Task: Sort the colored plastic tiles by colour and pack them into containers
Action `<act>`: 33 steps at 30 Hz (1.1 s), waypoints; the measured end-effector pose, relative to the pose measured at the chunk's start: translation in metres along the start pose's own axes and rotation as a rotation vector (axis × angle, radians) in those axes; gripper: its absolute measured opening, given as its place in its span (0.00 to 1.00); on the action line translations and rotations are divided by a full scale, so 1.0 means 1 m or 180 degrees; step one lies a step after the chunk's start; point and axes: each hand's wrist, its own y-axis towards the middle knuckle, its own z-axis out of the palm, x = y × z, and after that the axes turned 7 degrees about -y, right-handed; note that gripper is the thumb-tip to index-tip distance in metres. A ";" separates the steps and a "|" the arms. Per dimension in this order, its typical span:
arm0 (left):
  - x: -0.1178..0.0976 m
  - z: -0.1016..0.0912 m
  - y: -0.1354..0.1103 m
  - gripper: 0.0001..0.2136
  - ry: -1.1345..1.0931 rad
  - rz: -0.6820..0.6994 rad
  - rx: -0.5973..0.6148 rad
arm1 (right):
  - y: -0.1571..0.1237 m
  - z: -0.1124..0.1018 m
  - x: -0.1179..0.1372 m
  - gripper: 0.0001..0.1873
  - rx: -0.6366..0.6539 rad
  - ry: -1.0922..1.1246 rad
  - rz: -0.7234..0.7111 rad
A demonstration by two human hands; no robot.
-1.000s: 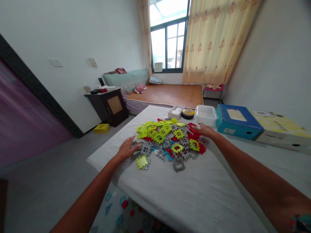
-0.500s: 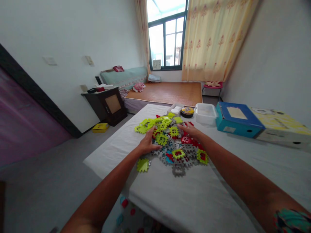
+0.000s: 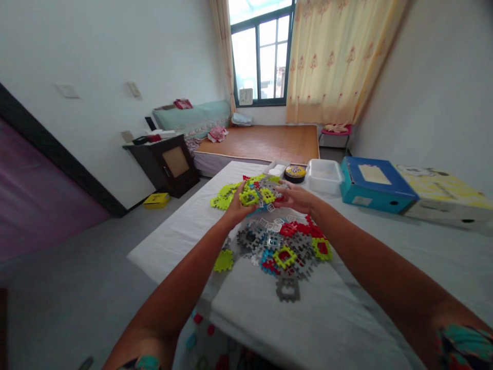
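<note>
A heap of flat interlocking plastic tiles, yellow-green, grey, red and blue, lies on a table under a white cloth. Above the heap's far part, my left hand and my right hand face each other and are closed round a raised handful of tiles, mostly yellow-green and grey. More yellow-green tiles lie on the cloth to the left of my hands. One grey tile and one yellow-green tile lie apart at the heap's near side.
Past the heap stand a clear plastic tub, a round black tin and a small white tray. A blue box and a yellow box lie at the right. A dark cabinet and a bed stand beyond.
My hands moved in from the heap's left and right edges, met over its far part and lifted a handful of tiles. The camera tilted slightly.
</note>
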 end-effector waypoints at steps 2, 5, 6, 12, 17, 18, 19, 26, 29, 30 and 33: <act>-0.008 -0.018 -0.003 0.45 0.0166 -0.0084 0.0219 | -0.013 -0.015 0.010 0.45 -0.0045 -0.0713 0.0007; -0.012 -0.048 -0.026 0.46 0.0801 -0.0235 0.0799 | -0.042 -0.038 0.006 0.54 -0.0064 -0.2293 0.0158; -0.012 -0.055 -0.037 0.47 0.0971 -0.0303 0.1012 | -0.051 -0.044 0.000 0.58 0.0071 -0.2751 0.0242; -0.009 -0.036 -0.085 0.59 0.1552 -0.0382 0.1647 | -0.067 -0.036 -0.042 0.65 0.0446 -0.4115 0.0312; -0.005 0.002 -0.078 0.56 0.1513 -0.0179 0.1123 | -0.043 -0.019 -0.061 0.60 0.0018 -0.3587 0.0160; -0.004 0.007 -0.075 0.56 0.1454 -0.0149 0.1020 | -0.039 -0.017 -0.064 0.59 -0.0074 -0.3341 0.0134; -0.003 0.010 -0.072 0.55 0.1376 -0.0122 0.0921 | -0.037 -0.016 -0.067 0.59 -0.0165 -0.3079 0.0134; -0.005 0.023 -0.049 0.46 0.0748 0.0025 0.0437 | -0.033 -0.004 -0.052 0.44 -0.0435 -0.1153 0.0561; -0.014 0.023 -0.028 0.42 0.0547 0.0133 0.0289 | -0.020 0.002 -0.030 0.39 -0.0358 -0.0575 0.0534; -0.017 0.021 -0.020 0.42 0.0522 0.0160 0.0261 | -0.013 0.004 -0.023 0.38 -0.0367 -0.0442 0.0480; -0.021 0.007 0.005 0.37 0.0566 0.0112 0.0056 | 0.012 0.008 0.001 0.30 -0.0436 -0.0208 0.0222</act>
